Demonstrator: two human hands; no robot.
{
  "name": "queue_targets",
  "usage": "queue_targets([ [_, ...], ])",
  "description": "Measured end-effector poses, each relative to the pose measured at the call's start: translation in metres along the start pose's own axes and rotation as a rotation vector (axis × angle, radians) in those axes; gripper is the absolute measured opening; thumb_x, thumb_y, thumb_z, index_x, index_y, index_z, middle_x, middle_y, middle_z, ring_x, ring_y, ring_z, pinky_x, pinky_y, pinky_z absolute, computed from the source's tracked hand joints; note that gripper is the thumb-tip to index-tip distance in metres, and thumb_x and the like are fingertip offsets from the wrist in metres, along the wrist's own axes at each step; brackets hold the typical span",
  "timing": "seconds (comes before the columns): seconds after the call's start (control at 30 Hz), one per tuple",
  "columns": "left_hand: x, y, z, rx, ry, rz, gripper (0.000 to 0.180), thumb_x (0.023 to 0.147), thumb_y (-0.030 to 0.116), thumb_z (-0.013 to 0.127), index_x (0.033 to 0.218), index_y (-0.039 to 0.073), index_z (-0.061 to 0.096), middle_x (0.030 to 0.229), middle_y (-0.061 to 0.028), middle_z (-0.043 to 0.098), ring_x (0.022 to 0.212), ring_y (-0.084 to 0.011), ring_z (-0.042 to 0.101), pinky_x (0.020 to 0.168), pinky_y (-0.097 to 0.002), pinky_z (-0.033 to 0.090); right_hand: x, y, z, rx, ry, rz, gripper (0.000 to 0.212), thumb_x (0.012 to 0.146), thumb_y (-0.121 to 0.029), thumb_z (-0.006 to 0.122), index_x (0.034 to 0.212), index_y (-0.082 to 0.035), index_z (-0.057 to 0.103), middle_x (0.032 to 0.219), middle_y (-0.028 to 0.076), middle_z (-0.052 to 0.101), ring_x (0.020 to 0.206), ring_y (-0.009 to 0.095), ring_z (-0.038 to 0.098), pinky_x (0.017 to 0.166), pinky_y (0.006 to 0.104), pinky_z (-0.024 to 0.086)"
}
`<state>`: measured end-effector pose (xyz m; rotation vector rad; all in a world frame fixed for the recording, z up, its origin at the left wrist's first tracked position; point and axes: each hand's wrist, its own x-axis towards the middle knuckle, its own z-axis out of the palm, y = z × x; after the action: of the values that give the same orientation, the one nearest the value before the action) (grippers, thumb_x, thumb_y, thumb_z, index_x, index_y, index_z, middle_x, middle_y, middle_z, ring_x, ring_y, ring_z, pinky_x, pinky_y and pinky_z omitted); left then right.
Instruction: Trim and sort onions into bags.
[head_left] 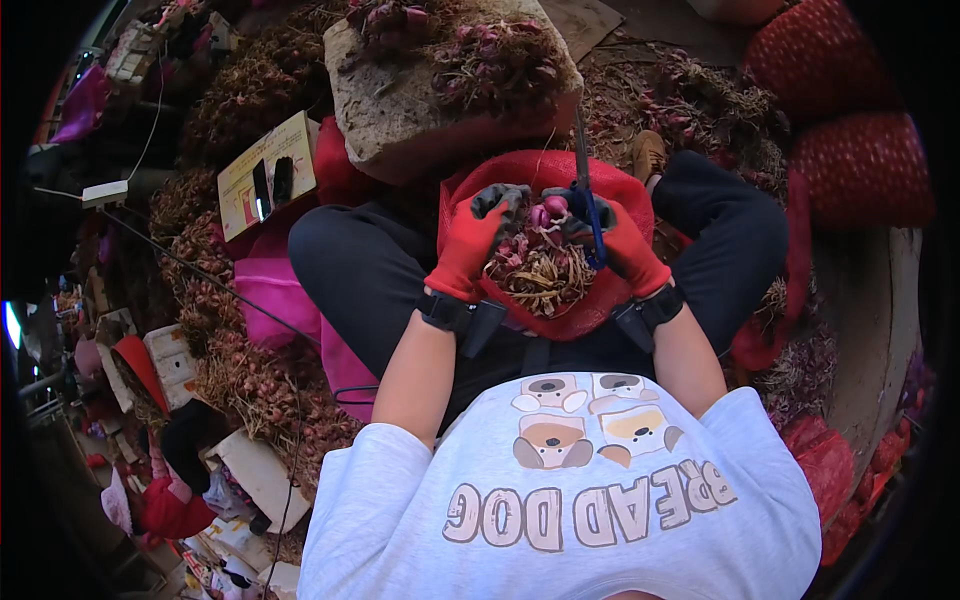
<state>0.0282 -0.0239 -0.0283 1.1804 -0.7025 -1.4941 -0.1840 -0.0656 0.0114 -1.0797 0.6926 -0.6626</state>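
Both my hands wear red gloves with dark grey fingers, and they work over a red mesh bag (628, 190) between my legs. My right hand (615, 238) is closed around blue-handled scissors (590, 215), whose blades point away from me. Purple-red shallots (548, 210) sit between my hands, close against the right fingertips. My left hand (482, 235) is curled closed to the left of them; what its fingers pinch, if anything, is hidden. Below both hands, dry stems and roots with shallots (540, 275) fill the bag's mouth.
Ahead stands a pale, worn block (385, 110) with shallot bunches (500, 65) on top. A cardboard box (240, 195) carrying two dark phones is at the left. Heaped shallots (250, 390) lie on the left, and full red mesh sacks (855, 170) at the far right.
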Motion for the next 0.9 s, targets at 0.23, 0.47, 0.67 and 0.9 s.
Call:
queue_targets([
  [0.23, -0.010, 0.013, 0.007, 0.380, -0.205, 0.126, 0.017, 0.083, 0.006, 0.061, 0.098, -0.001, 0.064, 0.092, -0.0039, 0.066, 0.083, -0.0094, 0.059, 0.076, -0.0236, 0.047, 0.004, 0.010, -0.002, -0.129, -0.033, -0.011, 0.033, 0.080, -0.007, 0.068, 0.112, -0.001, 0.059, 0.102, 0.002, 0.062, 0.093, 0.009, 0.057, 0.083, 0.0253, 0.047],
  [0.47, -0.014, -0.003, 0.011, 0.762, -0.250, 0.181, 0.008, 0.079, 0.006, 0.064, 0.085, 0.001, 0.063, 0.076, -0.0037, 0.065, 0.070, -0.0108, 0.058, 0.064, -0.0277, 0.046, 0.002, 0.020, -0.004, -0.396, -0.018, -0.087, 0.031, 0.076, -0.003, 0.068, 0.106, -0.001, 0.061, 0.097, 0.002, 0.064, 0.088, 0.009, 0.058, 0.080, 0.0250, 0.047],
  [0.67, -0.016, -0.025, 0.002, 0.465, -0.148, 0.232, 0.016, 0.076, 0.009, 0.067, 0.090, 0.004, 0.064, 0.081, -0.0076, 0.064, 0.072, -0.0202, 0.060, 0.067, -0.0310, 0.047, 0.003, 0.015, -0.003, -0.038, 0.036, 0.081, 0.030, 0.075, -0.002, 0.066, 0.104, -0.001, 0.061, 0.099, 0.005, 0.064, 0.089, 0.012, 0.061, 0.080, 0.0270, 0.049],
  [0.9, -0.014, -0.003, 0.001, 0.600, -0.477, 0.247, 0.018, 0.083, 0.009, 0.057, 0.100, 0.002, 0.062, 0.091, -0.0086, 0.063, 0.077, -0.0218, 0.061, 0.070, -0.0299, 0.049, 0.002, 0.019, -0.008, 0.175, 0.008, 0.037, 0.029, 0.075, -0.004, 0.066, 0.104, 0.002, 0.061, 0.099, 0.007, 0.064, 0.087, 0.015, 0.062, 0.077, 0.0271, 0.052],
])
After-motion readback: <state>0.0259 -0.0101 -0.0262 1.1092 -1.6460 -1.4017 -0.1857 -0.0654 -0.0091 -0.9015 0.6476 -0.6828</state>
